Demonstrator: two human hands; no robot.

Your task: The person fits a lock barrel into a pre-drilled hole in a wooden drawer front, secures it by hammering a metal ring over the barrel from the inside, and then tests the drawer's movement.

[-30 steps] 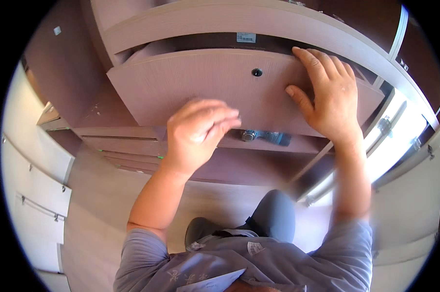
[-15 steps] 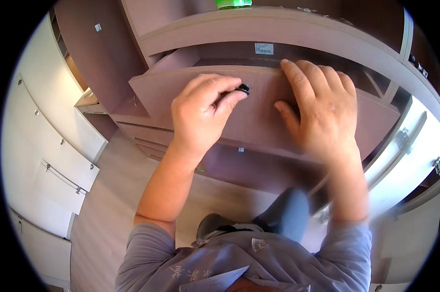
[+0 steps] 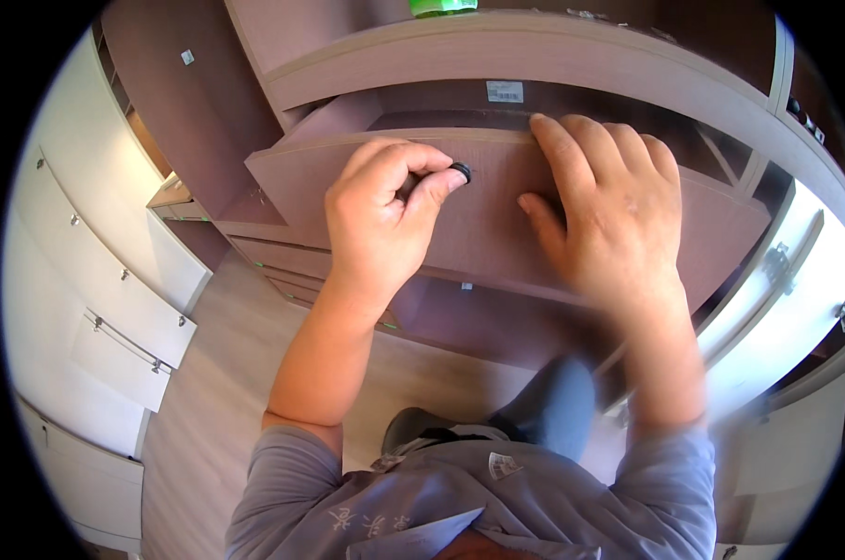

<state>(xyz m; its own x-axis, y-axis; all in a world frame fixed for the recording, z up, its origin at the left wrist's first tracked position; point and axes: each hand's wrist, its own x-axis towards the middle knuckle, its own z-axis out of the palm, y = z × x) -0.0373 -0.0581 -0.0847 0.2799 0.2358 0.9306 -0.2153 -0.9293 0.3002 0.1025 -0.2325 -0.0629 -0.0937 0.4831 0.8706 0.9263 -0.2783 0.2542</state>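
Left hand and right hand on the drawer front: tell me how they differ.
The left hand is curled, fingertips pinching a small dark round piece; the right hand lies flat and open. The left sits near the panel's middle, the right nearer its right end. Both rest against the same brown drawer front.

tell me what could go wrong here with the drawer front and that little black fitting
The left hand pinches a small black fitting at the hole in the drawer front; it could slip from the fingertips and drop to the floor. The right hand only presses flat on the panel, so the half-open drawer might shift under the push.
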